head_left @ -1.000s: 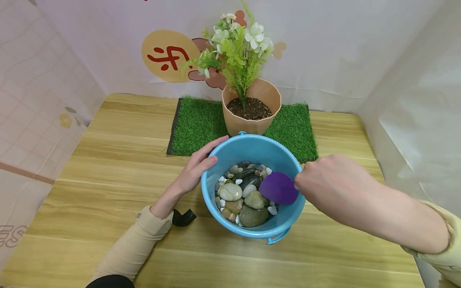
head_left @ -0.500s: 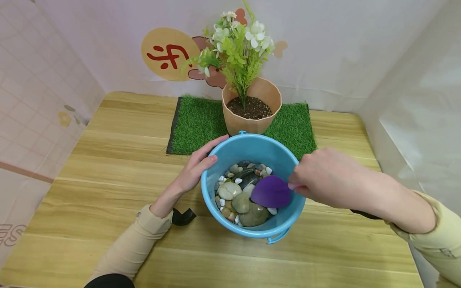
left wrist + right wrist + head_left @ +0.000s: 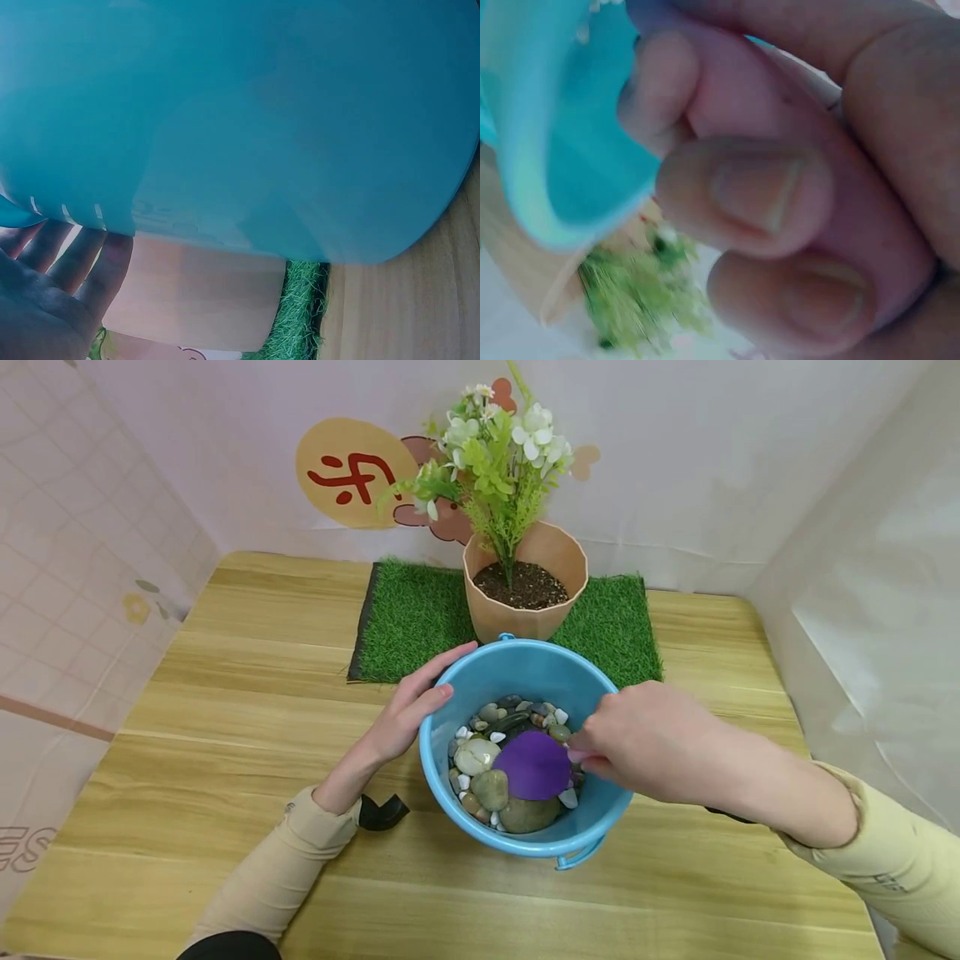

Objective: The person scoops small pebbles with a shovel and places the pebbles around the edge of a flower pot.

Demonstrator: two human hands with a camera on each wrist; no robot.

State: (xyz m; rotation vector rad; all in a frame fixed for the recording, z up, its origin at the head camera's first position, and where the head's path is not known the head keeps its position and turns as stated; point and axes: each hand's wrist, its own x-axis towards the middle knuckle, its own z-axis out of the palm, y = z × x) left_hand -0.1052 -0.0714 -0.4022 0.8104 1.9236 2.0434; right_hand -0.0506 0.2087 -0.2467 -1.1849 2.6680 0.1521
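A blue bucket [image 3: 592,664] holds stones and pebbles [image 3: 480,757] of several sizes. My right hand [image 3: 652,743], over its right side, grips the pink handle [image 3: 802,120] of a toy shovel; the fingers curl round it in the right wrist view. The purple blade [image 3: 532,767] lies among the stones, hiding some of them. At its left edge sits a rounded olive stone [image 3: 490,791]; a larger grey-brown stone [image 3: 528,816] lies just below the blade. My left hand [image 3: 401,710] rests against the bucket's left side, its straight fingers [image 3: 79,259] touching the outer wall and the thumb at the rim.
Behind the bucket, a peach flowerpot [image 3: 517,622] with soil and white-flowered greenery [image 3: 498,468] stands on a green turf mat [image 3: 416,618]. A black angled piece [image 3: 382,812] lies by the left sleeve. The bucket handle [image 3: 577,857] hangs at the front.
My right hand and the shovel have moved left across the bucket. The olive stone has shifted left ahead of the blade. My left hand and the bucket have stayed put.
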